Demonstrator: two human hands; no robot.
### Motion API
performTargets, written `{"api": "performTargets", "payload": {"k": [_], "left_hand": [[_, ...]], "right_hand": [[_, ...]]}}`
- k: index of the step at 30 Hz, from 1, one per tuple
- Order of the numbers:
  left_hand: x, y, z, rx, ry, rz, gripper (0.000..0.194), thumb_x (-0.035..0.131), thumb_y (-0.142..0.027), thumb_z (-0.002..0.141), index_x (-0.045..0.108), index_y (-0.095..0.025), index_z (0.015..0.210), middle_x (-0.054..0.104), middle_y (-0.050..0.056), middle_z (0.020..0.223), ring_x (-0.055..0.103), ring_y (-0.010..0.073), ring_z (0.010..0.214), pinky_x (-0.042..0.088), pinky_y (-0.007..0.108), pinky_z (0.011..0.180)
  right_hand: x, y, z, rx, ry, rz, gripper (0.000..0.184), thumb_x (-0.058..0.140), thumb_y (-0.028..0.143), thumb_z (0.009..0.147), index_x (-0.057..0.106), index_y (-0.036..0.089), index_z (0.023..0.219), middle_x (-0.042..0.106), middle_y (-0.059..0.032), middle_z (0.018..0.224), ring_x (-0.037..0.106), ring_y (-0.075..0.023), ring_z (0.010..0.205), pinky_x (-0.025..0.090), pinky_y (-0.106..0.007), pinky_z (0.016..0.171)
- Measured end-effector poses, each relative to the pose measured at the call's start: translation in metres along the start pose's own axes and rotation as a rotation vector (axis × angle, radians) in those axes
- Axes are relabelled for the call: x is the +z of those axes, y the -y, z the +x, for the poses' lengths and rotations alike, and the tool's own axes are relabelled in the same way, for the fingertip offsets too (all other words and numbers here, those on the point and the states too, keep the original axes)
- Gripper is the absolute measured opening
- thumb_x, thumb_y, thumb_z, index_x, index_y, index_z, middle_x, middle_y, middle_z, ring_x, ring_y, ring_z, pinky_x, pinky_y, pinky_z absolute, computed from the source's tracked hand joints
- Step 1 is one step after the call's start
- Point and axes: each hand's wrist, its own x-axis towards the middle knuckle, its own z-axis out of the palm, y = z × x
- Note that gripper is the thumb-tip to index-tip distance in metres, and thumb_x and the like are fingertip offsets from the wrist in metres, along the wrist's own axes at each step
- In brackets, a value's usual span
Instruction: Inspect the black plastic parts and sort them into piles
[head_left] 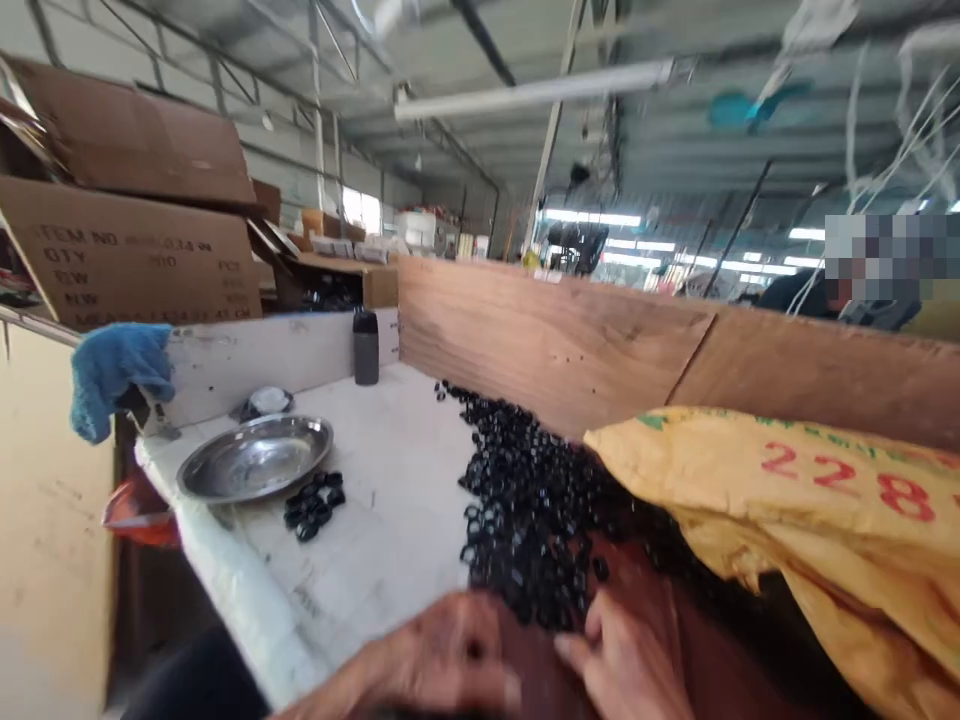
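Observation:
A heap of small black ring-shaped pieces [525,480] spreads over the white tabletop and onto a dark red surface at its right. At the bottom middle, my left hand [450,655] is blurred, its fingers curled in; a dark spot shows by them, too smeared to name. My right hand [630,655] is at the near edge of the heap, thumb and forefinger a little apart with nothing visible between them. Its other fingers are hidden. Left of the heap lies a small cluster of the same black pieces [313,505], close to a shallow round metal dish [255,462].
A yellow sack [750,470] marked 228 lies at the right. Wooden boards [540,330] wall the table's far side. A dark bottle [365,348] stands in the back corner. A blue cloth [124,370] hangs at the left, near cardboard boxes [135,250]. Another person [862,290] is beyond the boards.

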Motion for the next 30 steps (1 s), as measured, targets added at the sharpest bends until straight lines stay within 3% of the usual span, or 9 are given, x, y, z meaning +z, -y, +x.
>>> {"api": "performTargets", "payload": {"k": [2,3,6,12,17,20,23,26,30], "left_hand": [[0.009,0.007,-0.002,-0.082,-0.027,0.065,0.043,0.062,-0.052,0.086,0.061,-0.017,0.062,0.056,0.000,0.063,0.050,0.0127,0.059,0.036,0.025,0.052],[0.012,0.011,-0.001,-0.097,-0.110,0.147,0.039,0.063,-0.049,0.086,0.061,-0.016,0.065,0.056,-0.001,0.064,0.050,0.0122,0.061,0.036,0.024,0.054],[0.020,0.021,0.004,-0.023,-0.250,0.280,0.020,0.072,-0.037,0.082,0.064,-0.018,0.085,0.063,-0.002,0.076,0.053,0.0123,0.067,0.040,0.023,0.060],[0.026,0.025,0.014,0.116,-0.195,0.378,0.027,0.072,-0.026,0.084,0.065,-0.024,0.110,0.062,-0.002,0.084,0.057,0.0135,0.072,0.046,0.026,0.069],[0.026,0.026,0.014,0.169,-0.222,0.442,0.008,0.065,-0.020,0.089,0.065,-0.020,0.096,0.062,0.001,0.086,0.059,0.0148,0.077,0.047,0.027,0.072],[0.027,0.026,0.011,0.167,-0.246,0.422,0.001,0.063,-0.019,0.089,0.062,-0.019,0.088,0.061,0.001,0.086,0.058,0.0150,0.078,0.046,0.027,0.071],[0.029,0.026,0.009,0.142,-0.288,0.387,0.016,0.065,-0.017,0.085,0.061,-0.020,0.100,0.061,0.000,0.089,0.058,0.0142,0.075,0.047,0.027,0.069],[0.029,0.028,0.009,0.153,-0.262,0.389,0.025,0.064,-0.014,0.085,0.062,-0.022,0.109,0.063,0.002,0.096,0.059,0.0150,0.079,0.049,0.028,0.073],[0.029,0.030,0.009,0.184,-0.259,0.425,0.024,0.064,-0.015,0.083,0.065,-0.022,0.106,0.063,0.005,0.102,0.062,0.0180,0.089,0.052,0.031,0.081]], "right_hand": [[0.009,0.002,-0.011,0.131,0.094,-0.077,0.029,0.069,0.029,0.078,0.067,0.020,0.106,0.074,-0.0150,0.106,0.072,-0.0325,0.101,0.053,-0.039,0.083],[0.013,0.003,-0.014,0.094,0.101,-0.071,0.036,0.070,0.024,0.078,0.063,0.017,0.113,0.070,-0.0160,0.115,0.070,-0.0302,0.107,0.051,-0.036,0.087],[0.025,0.008,-0.017,0.026,0.081,-0.065,0.024,0.062,0.015,0.085,0.061,0.016,0.108,0.066,-0.0138,0.110,0.068,-0.0253,0.100,0.049,-0.032,0.083],[0.030,0.011,-0.017,-0.038,0.057,-0.056,0.010,0.062,0.011,0.083,0.062,0.019,0.089,0.068,-0.0083,0.092,0.066,-0.0214,0.084,0.044,-0.029,0.074],[0.019,0.016,-0.016,0.032,0.060,0.013,0.006,0.061,0.022,0.089,0.060,0.019,0.083,0.068,-0.0070,0.081,0.064,-0.0212,0.076,0.044,-0.031,0.070],[0.018,0.024,-0.019,0.002,0.144,0.164,0.002,0.064,0.022,0.086,0.063,0.020,0.086,0.068,-0.0025,0.078,0.064,-0.0194,0.074,0.046,-0.029,0.069],[0.027,0.028,-0.023,-0.092,0.258,0.267,0.011,0.064,0.019,0.083,0.068,0.021,0.092,0.070,-0.0014,0.085,0.065,-0.0181,0.078,0.047,-0.027,0.071],[0.038,0.024,-0.023,-0.089,0.198,0.217,0.023,0.062,0.016,0.080,0.070,0.019,0.102,0.071,-0.0052,0.094,0.065,-0.0201,0.084,0.048,-0.030,0.076],[0.037,0.017,-0.017,0.002,0.118,0.187,0.015,0.059,0.018,0.078,0.069,0.017,0.090,0.071,-0.0077,0.092,0.066,-0.0216,0.081,0.049,-0.033,0.075]]}}
